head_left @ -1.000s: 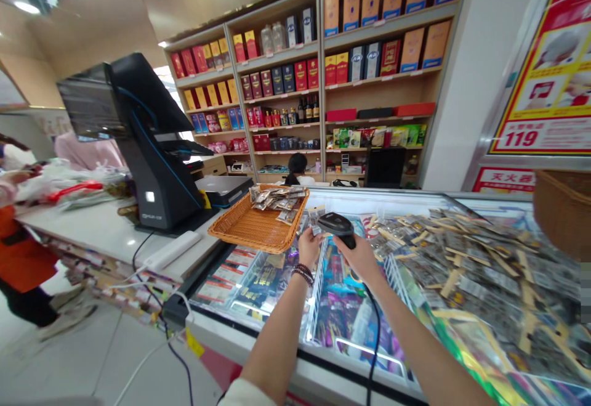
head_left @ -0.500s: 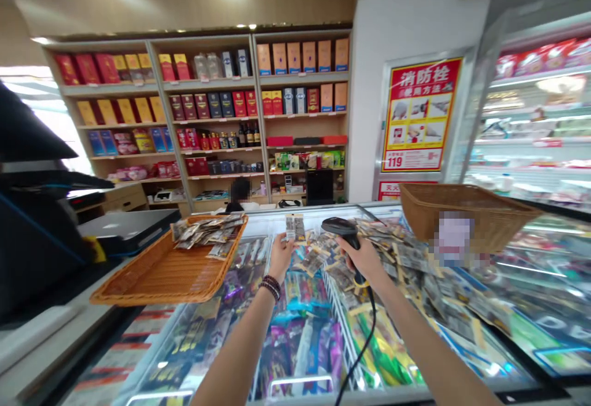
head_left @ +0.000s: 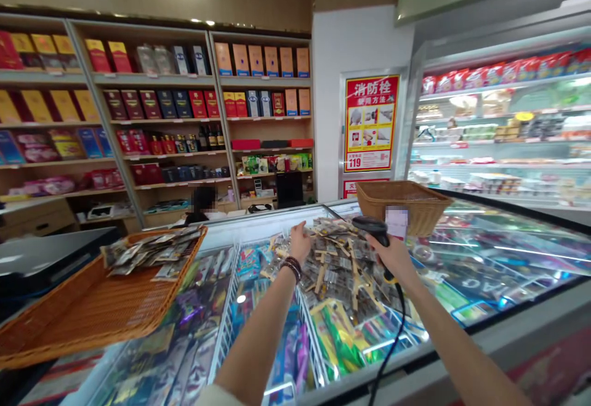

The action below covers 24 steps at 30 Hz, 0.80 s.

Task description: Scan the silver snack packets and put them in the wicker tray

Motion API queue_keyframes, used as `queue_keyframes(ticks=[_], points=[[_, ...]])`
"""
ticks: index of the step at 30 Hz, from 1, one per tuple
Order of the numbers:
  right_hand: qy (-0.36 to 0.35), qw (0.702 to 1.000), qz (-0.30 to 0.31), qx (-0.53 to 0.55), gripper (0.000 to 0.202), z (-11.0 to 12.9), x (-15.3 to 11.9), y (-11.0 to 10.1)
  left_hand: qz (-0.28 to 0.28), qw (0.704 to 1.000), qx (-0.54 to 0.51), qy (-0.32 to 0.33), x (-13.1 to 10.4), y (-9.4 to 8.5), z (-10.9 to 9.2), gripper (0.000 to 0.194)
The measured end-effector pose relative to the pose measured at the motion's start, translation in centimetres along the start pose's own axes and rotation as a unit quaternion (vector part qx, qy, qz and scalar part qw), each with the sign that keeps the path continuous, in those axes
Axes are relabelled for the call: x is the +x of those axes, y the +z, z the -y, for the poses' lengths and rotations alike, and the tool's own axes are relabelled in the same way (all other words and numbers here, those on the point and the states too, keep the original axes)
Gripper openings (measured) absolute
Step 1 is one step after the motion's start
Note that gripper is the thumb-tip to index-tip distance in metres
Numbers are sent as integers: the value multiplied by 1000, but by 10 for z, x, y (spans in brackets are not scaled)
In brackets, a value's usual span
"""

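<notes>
Clear glass spreads beneath both hands, the lit top of a display chest [head_left: 503, 252], with colourful packages [head_left: 341, 338] showing through from wire-sided compartments below the grip. Beyond the right hand [head_left: 399, 261], a white wall carries a red-and-yellow poster [head_left: 369, 124]; further off to its right stands a bright open cooler [head_left: 503, 113] of packed goods, and far to its left, wooden shelves [head_left: 173, 79] hold rows of boxes and bottles. A dark-haired person [head_left: 203, 203] is low behind the chest, beyond and left of the grip. That right hand is closed round the handle of a black scanner [head_left: 370, 226], which it holds above the right side of a heap of small packets [head_left: 330, 261] lying on the glass. The scanner's head points left and slightly away from the wearer, its long axis running roughly crosswise, while the handle drops from it through the fist and a black cable [head_left: 392, 347] trails below toward the wearer. Left of the grip, the left hand [head_left: 301, 243] reaches over the heap's left edge with fingers bent; whether it pinches a packet I cannot tell. A brown basket [head_left: 406, 204] sits just beyond the scanner hand, and an orange wicker tray [head_left: 106, 307], bearing more packets, lies well to its left.
</notes>
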State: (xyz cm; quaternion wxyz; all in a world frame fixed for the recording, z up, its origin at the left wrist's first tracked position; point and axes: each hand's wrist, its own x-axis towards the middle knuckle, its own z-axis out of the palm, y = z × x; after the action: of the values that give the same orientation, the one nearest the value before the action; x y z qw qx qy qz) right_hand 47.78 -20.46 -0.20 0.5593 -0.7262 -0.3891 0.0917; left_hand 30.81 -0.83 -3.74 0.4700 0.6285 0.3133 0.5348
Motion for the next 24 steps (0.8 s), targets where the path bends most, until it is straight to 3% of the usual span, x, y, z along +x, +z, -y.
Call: queue_keyframes(ticks=[3,6,9,13,19,24], points=[[-16,996,-40,-75,38,-7,-2,-4,-70,989,126,26,-4,-32,0,41],[-41,992,-58,-100,37,-8,-7,9,-81,977,183,76,-13,-81,-4,40],[-68,994,-37,-75,40,2,-15,40,-80,959,235,135,-23,-137,-14,37],[-88,995,37,29,45,28,-34,102,-102,930,311,165,-36,-216,-33,34],[-98,969,163,156,50,78,-73,197,-209,884,413,70,-48,-330,-52,32],[-119,949,221,189,53,109,-105,256,-242,841,480,-63,-53,-392,-51,36]])
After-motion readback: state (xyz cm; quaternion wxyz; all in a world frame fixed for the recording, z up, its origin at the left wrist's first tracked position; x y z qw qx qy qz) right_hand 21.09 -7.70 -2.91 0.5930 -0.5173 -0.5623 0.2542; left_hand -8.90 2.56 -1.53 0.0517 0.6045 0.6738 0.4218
